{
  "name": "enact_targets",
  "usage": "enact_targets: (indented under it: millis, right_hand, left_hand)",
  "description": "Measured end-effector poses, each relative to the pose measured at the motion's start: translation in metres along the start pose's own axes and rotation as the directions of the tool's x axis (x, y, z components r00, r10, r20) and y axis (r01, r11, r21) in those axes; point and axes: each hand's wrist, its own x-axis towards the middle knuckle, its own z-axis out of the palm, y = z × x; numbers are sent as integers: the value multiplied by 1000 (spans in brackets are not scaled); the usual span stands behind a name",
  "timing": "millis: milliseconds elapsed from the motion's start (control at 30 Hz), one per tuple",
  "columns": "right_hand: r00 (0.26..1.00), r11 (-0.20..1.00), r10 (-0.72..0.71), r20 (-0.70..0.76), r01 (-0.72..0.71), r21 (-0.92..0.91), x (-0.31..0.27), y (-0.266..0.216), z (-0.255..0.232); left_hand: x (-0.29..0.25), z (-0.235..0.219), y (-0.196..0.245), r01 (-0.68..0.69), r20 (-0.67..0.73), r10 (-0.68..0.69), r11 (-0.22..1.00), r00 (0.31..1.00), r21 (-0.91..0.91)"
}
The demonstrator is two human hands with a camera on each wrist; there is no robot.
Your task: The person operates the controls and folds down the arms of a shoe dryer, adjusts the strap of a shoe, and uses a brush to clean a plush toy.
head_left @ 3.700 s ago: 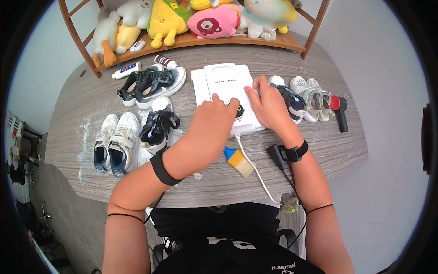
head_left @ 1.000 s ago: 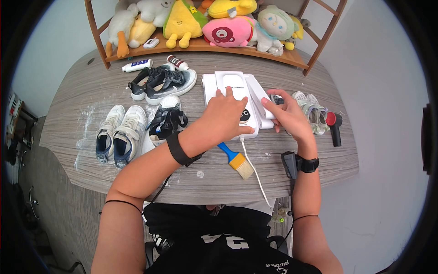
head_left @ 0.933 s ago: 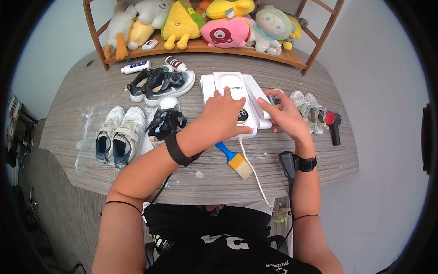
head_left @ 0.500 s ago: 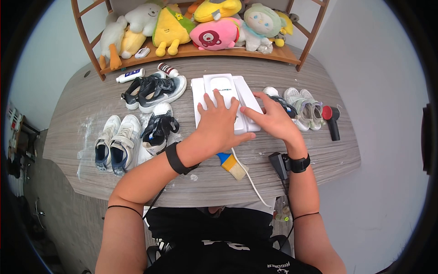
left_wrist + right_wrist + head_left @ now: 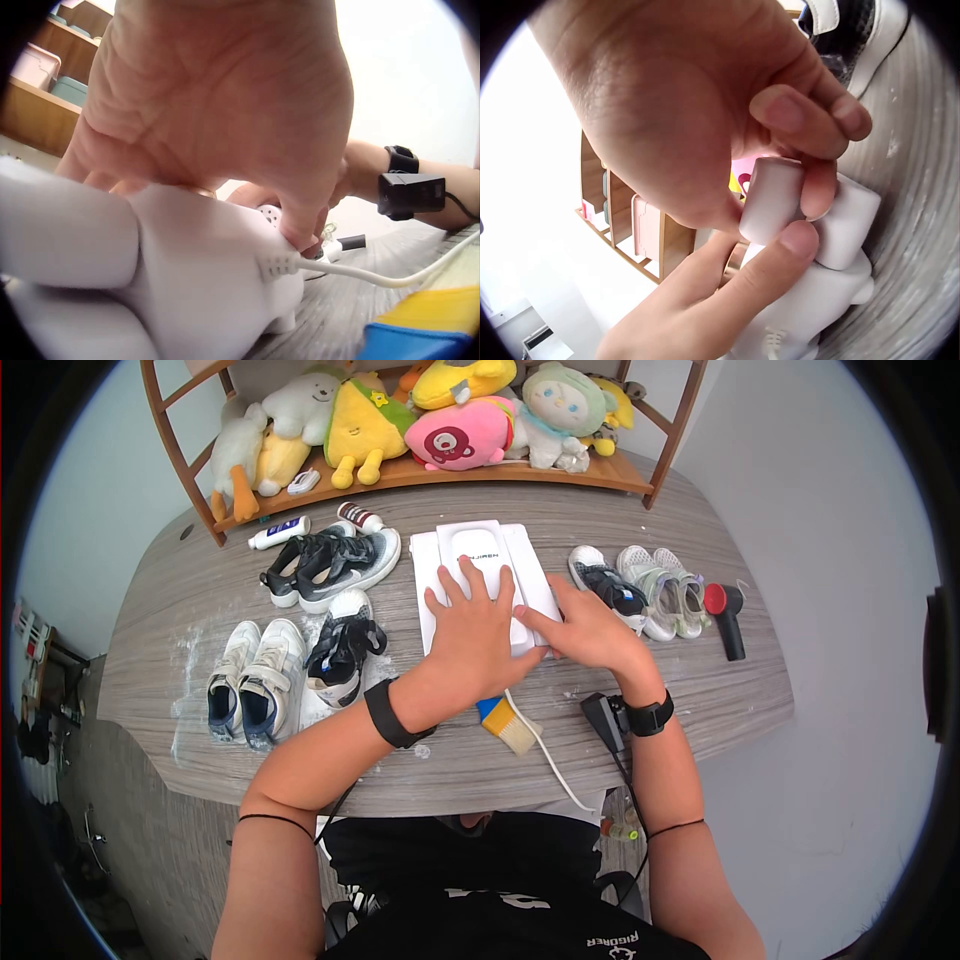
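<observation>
A white device (image 5: 472,542) with a cord (image 5: 545,755) lies flat on the table. My left hand (image 5: 470,635) rests on its lower middle, fingers spread, and hides the round display. In the left wrist view the left hand (image 5: 217,97) arches over the white body (image 5: 202,270), thumb beside the cord plug (image 5: 281,265). At the device's right edge my right hand (image 5: 598,628) holds the white side arm (image 5: 528,565). The right wrist view has the right hand (image 5: 667,112) pinching that side arm (image 5: 771,201) between thumb and curled fingers, close to the left thumb (image 5: 801,238).
Several shoes (image 5: 348,570) stand left of the device, others (image 5: 660,595) to its right beside a black-and-red tool (image 5: 728,622). A brush (image 5: 512,727) lies near the front. Behind are two bottles (image 5: 280,533) and a wooden shelf (image 5: 410,472) with plush toys.
The side arm, angled outward about a second ago, now lies closer alongside the device, the right hand moving inward with it. The left hand has stayed on top. The whole head view has shifted.
</observation>
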Motion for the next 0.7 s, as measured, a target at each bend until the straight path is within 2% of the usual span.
enact_targets:
  millis: [67,200,500,600,700]
  right_hand:
    - [998,996,61,34,-59,-74,1,-2,0]
    - [1000,997,12,29,-9,-70,2,3,1]
    - [999,1000,-11,49,10,15,0,7,-4]
    - [999,999,39,35,-38,-21,2,7,-6]
    - [997,996,55,62,-59,70,-1,4,-10]
  left_hand:
    - [0,1,3,13,2,-13,999,1000,32]
    - [3,0,6,44,2,-44,999,999,19]
    - [6,-4,5,3,-22,-2,999,1000,37]
    - [5,-8,5,1,-15,-1,999,1000,36]
    - [6,-9,5,0,-6,0,999,1000,50]
